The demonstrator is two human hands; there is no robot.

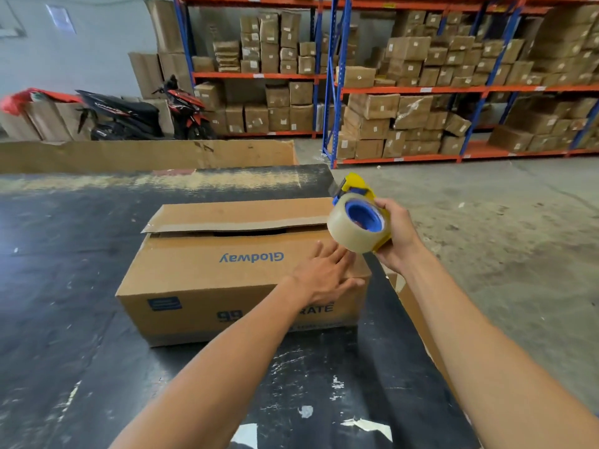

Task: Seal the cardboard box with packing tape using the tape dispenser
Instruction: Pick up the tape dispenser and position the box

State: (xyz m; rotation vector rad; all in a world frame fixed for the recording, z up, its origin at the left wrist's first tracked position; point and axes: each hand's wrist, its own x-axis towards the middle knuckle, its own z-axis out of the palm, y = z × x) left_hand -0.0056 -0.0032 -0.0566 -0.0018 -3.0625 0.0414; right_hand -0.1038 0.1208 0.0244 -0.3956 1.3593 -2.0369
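Warehouse shelving behind; black table (81,270) carries one cardboard box (207,277), side print partly hidden by forearm. Left hand (327,277), fingers spread, presses box top. Right hand (397,233) at 2 o'clock grips tape dispenser (359,218), handle hidden.

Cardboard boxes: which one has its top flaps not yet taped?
The Glodway box on the black table, under the left hand; a dark gap shows between its flaps.

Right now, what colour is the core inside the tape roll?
Blue; the tape roll itself is clear, seen best in the head view.
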